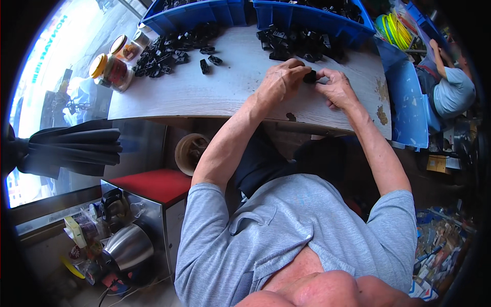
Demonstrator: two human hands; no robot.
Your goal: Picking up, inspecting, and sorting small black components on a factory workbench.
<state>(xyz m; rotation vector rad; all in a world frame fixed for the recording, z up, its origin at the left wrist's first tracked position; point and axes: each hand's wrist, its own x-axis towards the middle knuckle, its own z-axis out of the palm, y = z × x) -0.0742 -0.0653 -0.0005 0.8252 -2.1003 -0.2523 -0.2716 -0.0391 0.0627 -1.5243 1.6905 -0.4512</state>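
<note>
Two blue bins [204, 13] stand at the far edge of the pale table [230, 87], and a third blue bin [409, 102] sits at its right end. Three jars [115, 71] with lids are grouped at the table's left corner, while the small black parts [163, 56] lie in two loose heaps, too many and too tangled to count. Two hands, the left hand [281, 79] and the right hand [335, 87], share one black part [310, 77], and one kettle [128, 245] stands on the floor.

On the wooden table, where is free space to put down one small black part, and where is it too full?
The table is bare in front of the jars, near its front edge, and between the left pile of black parts and the left hand. It is crowded along the back by the blue bins, where a second pile lies.
</note>
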